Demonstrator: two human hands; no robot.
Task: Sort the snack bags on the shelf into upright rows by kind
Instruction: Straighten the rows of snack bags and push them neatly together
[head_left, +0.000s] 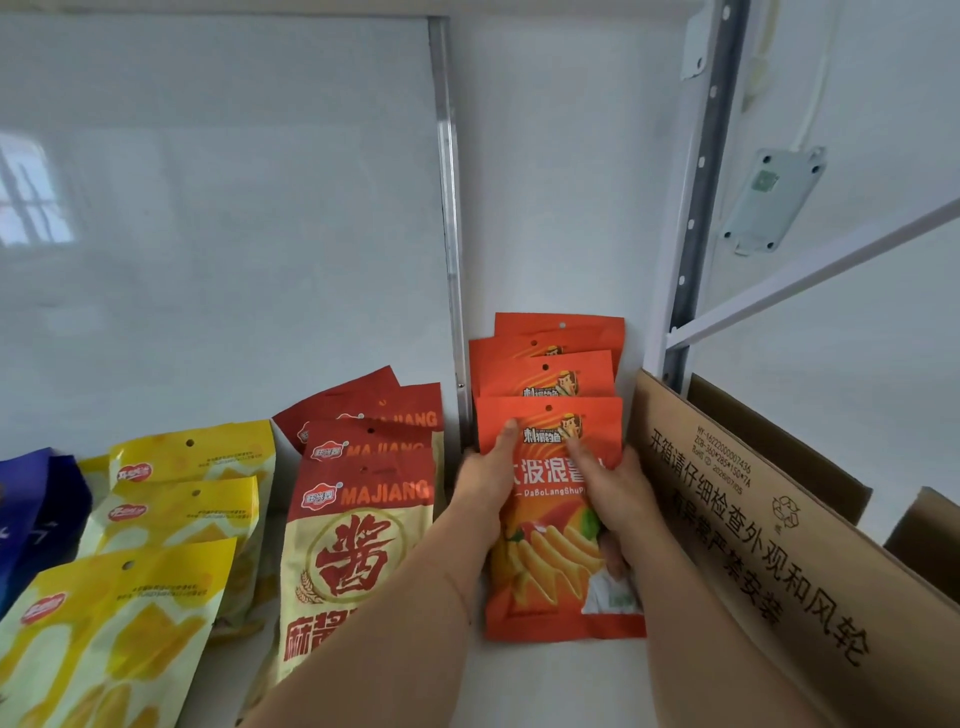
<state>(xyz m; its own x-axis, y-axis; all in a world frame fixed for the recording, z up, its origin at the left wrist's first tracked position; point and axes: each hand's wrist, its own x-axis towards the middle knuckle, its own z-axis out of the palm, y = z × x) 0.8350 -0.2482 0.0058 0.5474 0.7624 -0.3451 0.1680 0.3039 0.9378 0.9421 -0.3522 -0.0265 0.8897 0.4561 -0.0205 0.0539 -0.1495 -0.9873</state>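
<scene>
An upright row of orange snack bags stands at the right of the shelf. My left hand (485, 475) grips the left edge of the front orange bag (556, 561), thumb on its face. My right hand (610, 480) holds that bag's right edge, fingers spread across the print. Behind it stand three more orange bags (550, 364). To the left is a row of red-and-cream MAJIANG bags (358, 551), then a row of yellow bags (171, 514), then dark blue bags (36, 504) at the far left edge.
An open cardboard box (769, 535) with printed flaps stands right beside the orange row. A metal shelf upright (701, 208) and a white crossbar (810, 275) rise at the right. A whiteboard (218, 208) backs the shelf. The white shelf surface (561, 686) shows in front.
</scene>
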